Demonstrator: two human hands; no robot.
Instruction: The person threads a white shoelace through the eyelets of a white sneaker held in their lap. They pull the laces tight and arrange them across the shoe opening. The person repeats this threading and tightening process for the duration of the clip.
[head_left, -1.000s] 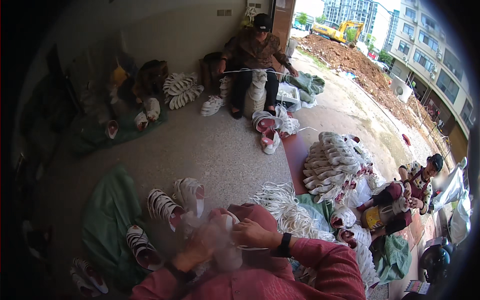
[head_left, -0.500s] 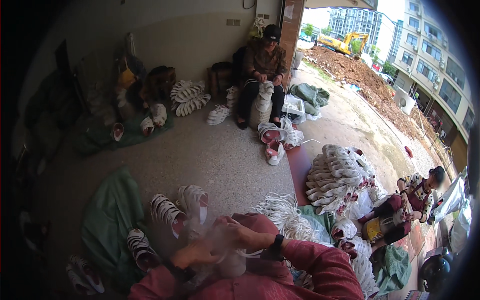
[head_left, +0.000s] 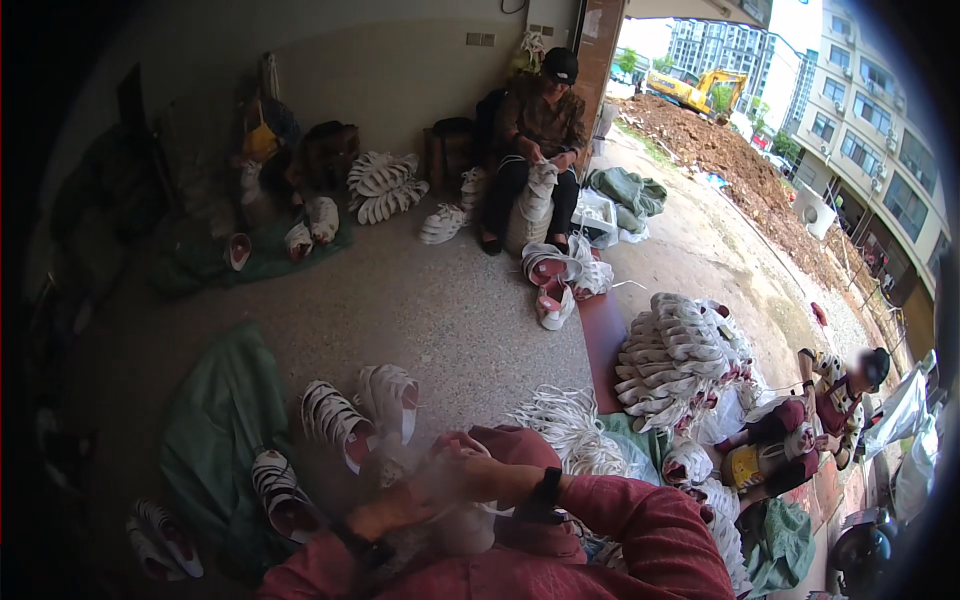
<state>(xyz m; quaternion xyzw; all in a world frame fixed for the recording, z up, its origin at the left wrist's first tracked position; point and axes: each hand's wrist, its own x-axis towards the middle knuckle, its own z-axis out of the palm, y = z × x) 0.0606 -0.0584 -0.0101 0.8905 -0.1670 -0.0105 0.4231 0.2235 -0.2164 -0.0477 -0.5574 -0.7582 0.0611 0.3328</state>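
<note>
Speckled floor around, close work in the middle: steady first, then draw

Green cloth lies on the floor at the person's left, and three white shoes stand along or just off its right side. Well to the right of the cloth, past the hands, sits a bundle of pale straps. The pale form being worked on, probably a shoe, is also right of the cloth, between the forearms. The left hand and right hand meet above it, fingers bent; haze covers the fingertips, so I cannot tell whether either grip is closed on anything. A white strip shows just below the right wrist

For good work here, I judge, the left hand should brace the form firmly while the right draws the strip with an even pull, flat and untwisted. A jerk could skew the form or bunch the strip. Wrists low and elbows near the body would help both hands bear down together
</note>
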